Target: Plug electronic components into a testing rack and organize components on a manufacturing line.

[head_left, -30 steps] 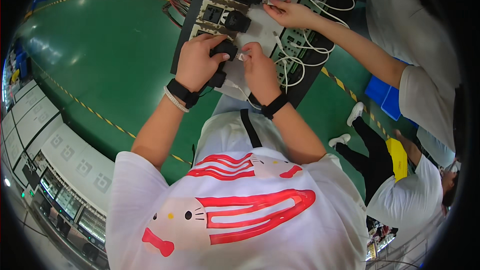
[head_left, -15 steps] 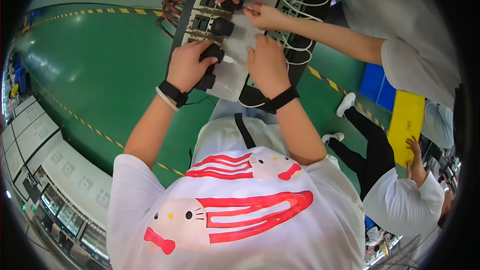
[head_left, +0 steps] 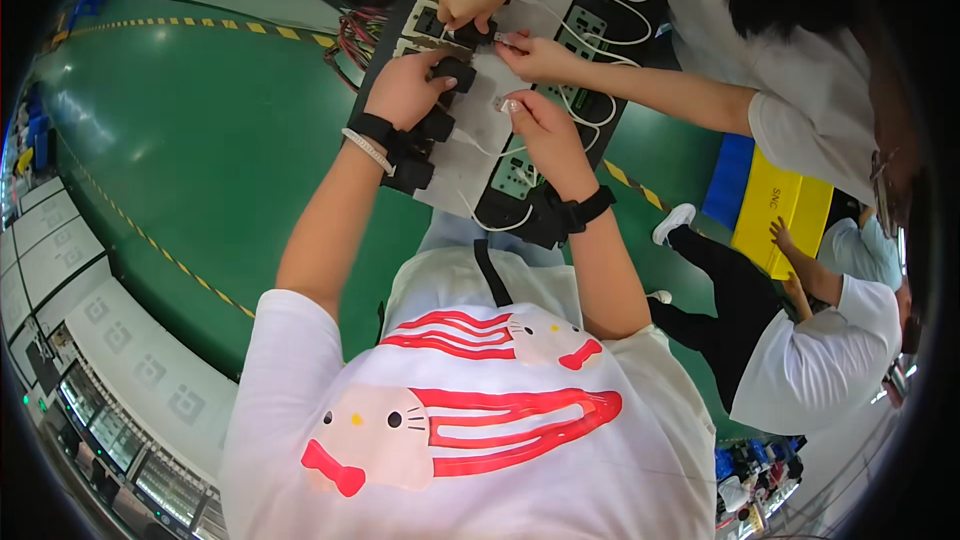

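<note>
My left hand (head_left: 402, 92) grips a black power adapter (head_left: 459, 74) on a row of sockets, its thumb against the adapter's right side. In my right hand (head_left: 553, 140), thumb and fingers pinch a white USB plug (head_left: 501, 103), held a little right of that adapter and apart from it. Nearer me, a second black adapter (head_left: 437, 124) has a white cable (head_left: 480, 146) running from it. A third adapter (head_left: 411, 175) sits at the near end of the row, partly beside my left wrist.
A co-worker's hands (head_left: 537, 59) hold a plug at another adapter (head_left: 476, 35) just beyond mine. Green circuit boards (head_left: 513, 176) with looping white cables (head_left: 612, 62) line the bench's right side. Red wires (head_left: 355, 38) hang at its left. Another person handles a yellow bin (head_left: 780, 215) at right.
My left hand has shifted from one black adapter to the one farther along the row. My right hand has turned and now shows a USB plug at its fingertips. The view has shifted slightly.
</note>
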Demonstrator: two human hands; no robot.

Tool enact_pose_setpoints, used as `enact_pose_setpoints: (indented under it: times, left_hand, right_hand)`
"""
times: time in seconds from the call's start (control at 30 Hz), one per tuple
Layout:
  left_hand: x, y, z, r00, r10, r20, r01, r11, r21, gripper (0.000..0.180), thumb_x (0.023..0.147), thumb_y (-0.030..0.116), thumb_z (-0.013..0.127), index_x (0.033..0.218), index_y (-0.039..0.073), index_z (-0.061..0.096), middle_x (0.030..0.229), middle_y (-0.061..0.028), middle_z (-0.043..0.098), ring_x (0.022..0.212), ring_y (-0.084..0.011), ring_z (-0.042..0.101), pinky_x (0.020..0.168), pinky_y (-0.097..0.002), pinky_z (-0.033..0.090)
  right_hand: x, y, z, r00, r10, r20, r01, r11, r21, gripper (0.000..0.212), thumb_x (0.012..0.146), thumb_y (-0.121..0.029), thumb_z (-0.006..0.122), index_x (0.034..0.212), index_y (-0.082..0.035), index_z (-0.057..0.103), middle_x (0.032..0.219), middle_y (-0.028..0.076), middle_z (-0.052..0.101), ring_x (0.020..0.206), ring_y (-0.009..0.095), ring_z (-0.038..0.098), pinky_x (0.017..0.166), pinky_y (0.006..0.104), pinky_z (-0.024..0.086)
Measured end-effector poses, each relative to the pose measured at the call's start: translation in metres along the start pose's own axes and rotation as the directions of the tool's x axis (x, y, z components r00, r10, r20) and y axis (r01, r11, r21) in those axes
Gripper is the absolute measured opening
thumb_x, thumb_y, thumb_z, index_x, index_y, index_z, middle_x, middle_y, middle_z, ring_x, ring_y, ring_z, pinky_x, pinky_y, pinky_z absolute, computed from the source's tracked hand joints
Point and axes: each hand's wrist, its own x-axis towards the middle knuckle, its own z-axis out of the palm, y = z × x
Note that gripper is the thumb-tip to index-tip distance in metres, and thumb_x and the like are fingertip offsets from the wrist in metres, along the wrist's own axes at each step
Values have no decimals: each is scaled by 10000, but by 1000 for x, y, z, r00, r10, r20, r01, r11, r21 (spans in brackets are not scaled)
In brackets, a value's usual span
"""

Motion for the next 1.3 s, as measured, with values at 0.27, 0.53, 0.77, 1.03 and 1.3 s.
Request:
enact_pose_setpoints:
  times: [0.27, 0.53, 0.77, 1.03, 1.3]
  left_hand:
    - [-15, 4, -9, 998, -59, -20, 59, 998, -17, 425, 762, 211, 696, 1163, 83, 631, 897, -220, 647, 867, -361, 624, 766, -405, 484]
    - [-14, 8, -15, 998, -67, 1, 67, 998, 13, 429, 767, 212, 691, 1173, 88, 628, 868, -216, 650, 849, -365, 627, 763, -405, 486]
    - [-10, 5, -7, 999, -33, -3, 33, 996, 82, 439, 762, 205, 704, 1178, 88, 627, 786, -231, 626, 758, -357, 625, 707, -381, 483]
    - [2, 3, -4, 999, 11, 31, -14, 994, 110, 428, 755, 194, 705, 1157, 66, 630, 780, -226, 624, 752, -362, 620, 696, -390, 483]
    - [13, 5, -4, 995, -15, 96, 10, 998, 57, 388, 759, 198, 704, 1122, 79, 644, 900, -215, 647, 872, -380, 618, 755, -417, 488]
  right_hand:
    - [31, 29, 46, 995, 19, -101, -29, 995, -96, 235, 937, -199, 527, 992, 8, 623, 678, 37, 551, 641, 133, 521, 615, 279, 428]
    - [30, 30, 52, 987, -62, -145, 47, 993, -107, 219, 941, -199, 522, 1008, -15, 620, 699, 87, 577, 638, 199, 549, 627, 320, 445]
    - [38, 28, 50, 984, -140, -113, 115, 972, -207, 139, 923, -138, 522, 998, -30, 567, 821, 141, 603, 768, 311, 577, 716, 383, 452]
    - [46, 27, 52, 984, -144, -101, 112, 957, -269, 142, 900, -75, 517, 1034, -34, 495, 914, 192, 599, 878, 383, 572, 758, 435, 442]
    - [46, 26, 54, 967, -140, -214, 99, 976, -193, 201, 882, -105, 540, 1054, -10, 501, 881, 231, 599, 860, 424, 576, 755, 461, 461]
